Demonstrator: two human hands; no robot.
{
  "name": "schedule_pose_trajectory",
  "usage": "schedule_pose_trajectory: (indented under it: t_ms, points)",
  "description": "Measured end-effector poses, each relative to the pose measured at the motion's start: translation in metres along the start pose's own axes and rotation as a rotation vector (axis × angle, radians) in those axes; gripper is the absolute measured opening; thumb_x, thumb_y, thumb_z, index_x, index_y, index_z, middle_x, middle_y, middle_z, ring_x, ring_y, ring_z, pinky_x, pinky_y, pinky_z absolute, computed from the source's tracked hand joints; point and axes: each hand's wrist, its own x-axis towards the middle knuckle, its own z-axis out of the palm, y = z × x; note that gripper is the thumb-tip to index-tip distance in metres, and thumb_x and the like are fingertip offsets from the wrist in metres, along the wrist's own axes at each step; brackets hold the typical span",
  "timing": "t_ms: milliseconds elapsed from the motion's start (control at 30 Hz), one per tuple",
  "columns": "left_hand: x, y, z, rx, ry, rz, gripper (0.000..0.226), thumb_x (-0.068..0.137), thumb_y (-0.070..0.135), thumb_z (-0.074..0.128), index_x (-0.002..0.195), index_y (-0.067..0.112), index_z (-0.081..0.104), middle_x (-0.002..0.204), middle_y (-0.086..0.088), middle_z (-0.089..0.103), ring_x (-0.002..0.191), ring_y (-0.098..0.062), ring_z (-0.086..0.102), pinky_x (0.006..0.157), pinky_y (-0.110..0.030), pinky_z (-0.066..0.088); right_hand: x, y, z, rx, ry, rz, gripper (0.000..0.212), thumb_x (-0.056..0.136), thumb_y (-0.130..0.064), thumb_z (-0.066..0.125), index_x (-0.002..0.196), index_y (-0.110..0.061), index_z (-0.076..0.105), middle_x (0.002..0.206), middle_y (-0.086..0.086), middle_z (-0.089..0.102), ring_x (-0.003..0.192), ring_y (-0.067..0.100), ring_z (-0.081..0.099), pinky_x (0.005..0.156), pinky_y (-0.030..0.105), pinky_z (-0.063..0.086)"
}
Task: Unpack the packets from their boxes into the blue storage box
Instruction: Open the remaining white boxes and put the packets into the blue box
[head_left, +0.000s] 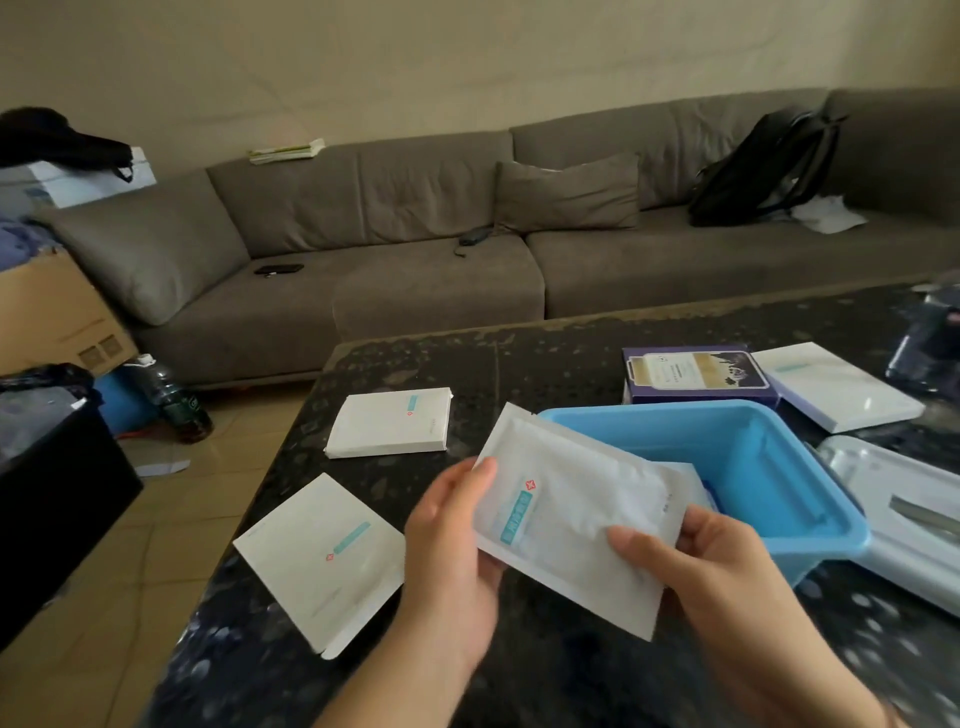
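Both hands hold a stack of white packets (566, 514) just above the near-left corner of the blue storage box (779, 467). My left hand (452, 540) grips the stack's left edge, thumb on top. My right hand (711, 566) grips its near-right end, thumb across the front. Another white packet's corner (696, 480) shows behind the stack inside the blue box. Two flat white boxes lie on the dark table to the left, one near (322, 556) and one farther (392, 422). A third white box (836, 387) and a purple box (696, 375) lie behind the blue box.
A grey lid (904, 514) lies right of the blue box. The dark speckled table (519, 364) ends at its left edge above tiled floor. A grey sofa (415, 249) with a black backpack (763, 166) stands beyond. Green bottle (174, 400) and cardboard carton (52, 317) sit on the floor left.
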Motion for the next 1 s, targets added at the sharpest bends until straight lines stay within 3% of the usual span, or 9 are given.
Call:
schedule_pose_trajectory:
  t_ms: [67, 133, 233, 367, 467, 600, 700, 833, 1000]
  points:
    - [0.012, 0.011, -0.002, 0.135, -0.053, 0.027, 0.018, 0.087, 0.015, 0.069, 0.105, 0.018, 0.069, 0.097, -0.01, 0.075, 0.087, -0.021, 0.072, 0.071, -0.036, 0.054, 0.006, -0.009, -0.011, -0.055, 0.008, -0.034, 0.024, 0.083, -0.006, 0.07, 0.106, -0.009, 0.07, 0.089, 0.01, 0.077, 0.083, 0.028, 0.075, 0.077, 0.043, 0.058]
    - [0.025, 0.02, 0.002, 0.366, -0.079, 0.117, 0.026, 0.087, 0.015, 0.072, 0.11, 0.026, 0.066, 0.097, -0.002, 0.076, 0.091, -0.017, 0.072, 0.073, -0.036, 0.057, 0.018, -0.022, -0.024, -0.155, 0.054, -0.093, 0.029, 0.085, -0.009, 0.07, 0.111, -0.019, 0.065, 0.087, 0.008, 0.077, 0.079, 0.026, 0.075, 0.073, 0.043, 0.06]
    - [0.046, 0.028, 0.019, 0.78, -0.135, 0.358, 0.033, 0.089, 0.027, 0.071, 0.117, 0.036, 0.057, 0.097, 0.013, 0.071, 0.09, -0.003, 0.067, 0.065, -0.016, 0.056, 0.042, -0.043, -0.043, -0.281, 0.083, -0.082, 0.044, 0.086, -0.015, 0.07, 0.121, -0.034, 0.052, 0.088, 0.004, 0.077, 0.075, 0.022, 0.075, 0.067, 0.04, 0.061]
    - [0.075, 0.024, 0.042, 1.142, -0.269, 0.498, 0.026, 0.09, 0.025, 0.07, 0.114, 0.033, 0.062, 0.1, 0.015, 0.069, 0.087, 0.003, 0.062, 0.069, -0.011, 0.047, 0.07, -0.048, -0.066, -0.472, 0.098, -0.003, 0.053, 0.087, -0.015, 0.07, 0.131, -0.032, 0.049, 0.091, 0.004, 0.075, 0.077, 0.021, 0.074, 0.067, 0.038, 0.062]
    - [0.085, 0.015, 0.055, 1.33, -0.259, 0.549, 0.014, 0.091, 0.024, 0.069, 0.1, 0.034, 0.067, 0.094, 0.014, 0.069, 0.088, -0.003, 0.061, 0.083, -0.027, 0.052, 0.085, -0.041, -0.079, -0.574, 0.1, 0.09, 0.057, 0.083, -0.017, 0.075, 0.132, -0.029, 0.048, 0.1, 0.008, 0.072, 0.082, 0.025, 0.073, 0.076, 0.045, 0.061]
    - [0.086, 0.006, 0.065, 1.7, -0.226, 0.692, 0.008, 0.094, 0.028, 0.062, 0.095, 0.035, 0.067, 0.097, 0.014, 0.067, 0.099, -0.011, 0.052, 0.088, -0.036, 0.03, 0.094, -0.03, -0.083, -0.65, 0.026, 0.204, 0.071, 0.078, -0.019, 0.08, 0.136, -0.03, 0.042, 0.108, 0.009, 0.067, 0.087, 0.027, 0.072, 0.078, 0.045, 0.061]
    - [0.086, 0.002, 0.066, 1.833, -0.223, 0.749, 0.012, 0.095, 0.024, 0.061, 0.098, 0.033, 0.07, 0.099, 0.011, 0.066, 0.102, -0.014, 0.049, 0.084, -0.036, 0.025, 0.096, -0.029, -0.083, -0.855, -0.028, 0.19, 0.079, 0.077, -0.031, 0.081, 0.14, -0.034, 0.035, 0.102, 0.004, 0.065, 0.087, 0.021, 0.068, 0.08, 0.037, 0.06]
    - [0.085, 0.001, 0.068, 1.925, -0.208, 0.739, 0.011, 0.092, 0.023, 0.066, 0.098, 0.032, 0.069, 0.097, 0.008, 0.064, 0.1, -0.015, 0.047, 0.087, -0.038, 0.026, 0.094, -0.032, -0.082, -1.05, -0.099, 0.153, 0.088, 0.077, -0.042, 0.078, 0.146, -0.033, 0.024, 0.087, -0.006, 0.06, 0.077, 0.01, 0.061, 0.069, 0.024, 0.051]
    - [0.085, 0.0, 0.072, 2.034, -0.202, 0.726, 0.01, 0.09, 0.022, 0.067, 0.095, 0.029, 0.068, 0.091, 0.005, 0.061, 0.1, -0.019, 0.045, 0.09, -0.042, 0.031, 0.089, -0.033, -0.081, -1.268, -0.212, 0.086, 0.093, 0.074, -0.051, 0.077, 0.148, -0.032, 0.023, 0.087, -0.02, 0.046, 0.087, 0.007, 0.054, 0.088, 0.026, 0.046]
